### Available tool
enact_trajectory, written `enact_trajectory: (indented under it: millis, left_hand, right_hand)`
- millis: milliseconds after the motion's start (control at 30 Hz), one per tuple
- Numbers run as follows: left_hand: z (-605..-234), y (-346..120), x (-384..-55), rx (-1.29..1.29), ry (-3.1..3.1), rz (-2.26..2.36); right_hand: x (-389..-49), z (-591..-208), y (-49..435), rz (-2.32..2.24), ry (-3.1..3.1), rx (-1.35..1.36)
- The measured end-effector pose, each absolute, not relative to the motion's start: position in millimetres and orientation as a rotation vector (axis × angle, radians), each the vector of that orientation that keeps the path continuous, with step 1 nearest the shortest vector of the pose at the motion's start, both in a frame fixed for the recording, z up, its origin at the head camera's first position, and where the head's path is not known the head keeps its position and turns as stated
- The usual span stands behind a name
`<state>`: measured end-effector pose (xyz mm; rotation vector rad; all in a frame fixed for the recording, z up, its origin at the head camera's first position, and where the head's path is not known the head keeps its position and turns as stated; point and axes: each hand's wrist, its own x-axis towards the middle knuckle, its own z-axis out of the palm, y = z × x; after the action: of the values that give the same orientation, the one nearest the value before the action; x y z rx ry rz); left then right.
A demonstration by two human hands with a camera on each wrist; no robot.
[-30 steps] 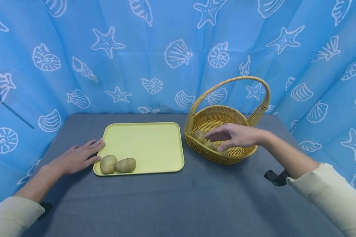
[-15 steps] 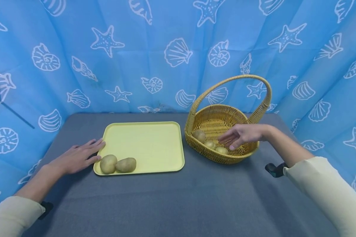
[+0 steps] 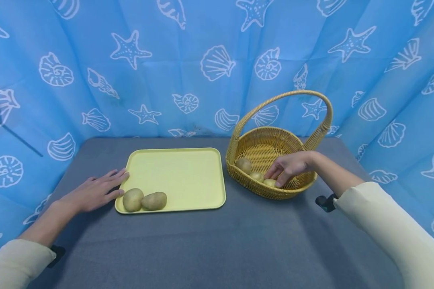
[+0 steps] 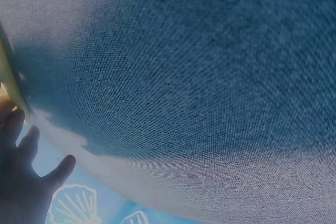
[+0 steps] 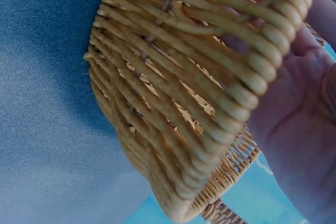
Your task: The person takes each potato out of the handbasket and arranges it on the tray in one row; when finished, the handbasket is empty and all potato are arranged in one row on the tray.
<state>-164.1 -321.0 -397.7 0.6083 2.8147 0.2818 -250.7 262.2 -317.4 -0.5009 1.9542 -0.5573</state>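
My left hand (image 3: 94,192) lies with straight, slightly spread fingers, their tips at the left rim of the yellow tray (image 3: 177,172). In the tray's near left corner, a round potato (image 3: 132,200) sits against a longer potato (image 3: 154,201). Inside the wicker basket (image 3: 267,138), my right hand (image 3: 291,165) reaches down with its thumb and fingers curled round a potato (image 3: 269,182) at the near side. Two more potatoes are to its left, a small potato (image 3: 256,176) and a larger potato (image 3: 244,165). In the right wrist view the basket's wall hides my fingertips.
A tall arched handle (image 3: 282,94) rises over the basket. Grey cloth (image 3: 188,249) covers the table under tray and basket. Behind the table hangs a blue curtain (image 3: 188,36) with shells and starfish on it.
My right hand drew back rightward above the basket, uncovering the potatoes, then came down onto the nearest one and closed its fingers on it. My left hand stays at the tray.
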Motion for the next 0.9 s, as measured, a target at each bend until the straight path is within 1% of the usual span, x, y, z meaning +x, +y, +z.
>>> enact_trajectory:
  millis: [267, 433, 767, 900]
  left_hand:
    - [-395, -320, -164, 0.613, 2.816, 0.283]
    - [-395, -320, -164, 0.613, 2.814, 0.291]
    - [-394, -320, -163, 0.616, 2.814, 0.291]
    - [-395, -319, -163, 0.626, 2.812, 0.296]
  right_hand:
    - [-250, -321, 261, -0.594, 2.0, -0.524]
    - [-249, -318, 259, -0.545, 2.043, -0.588]
    - [-245, -295, 260, -0.546, 2.061, -0.676]
    - [-242, -284, 258, -0.567, 2.082, -0.758]
